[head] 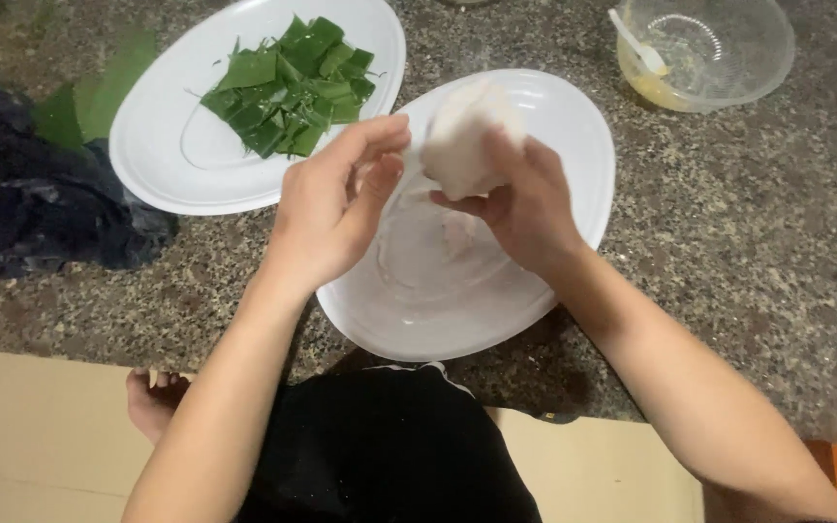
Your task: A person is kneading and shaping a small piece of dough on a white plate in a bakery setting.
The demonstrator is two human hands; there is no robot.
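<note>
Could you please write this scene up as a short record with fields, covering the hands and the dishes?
surface: speckled stone floor
right hand: right hand grips a white dough lump over the near white plate
left hand: left hand open beside the dough, fingers curled toward it, holding nothing
far plate: second white plate with cut green leaf pieces
bowl: clear plastic bowl with a white spoon and yellowish liquid
left edge: dark plastic bag, whole green leaves

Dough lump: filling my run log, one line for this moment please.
right hand: holds dough lump | left hand: open beside | below: white plate
</note>
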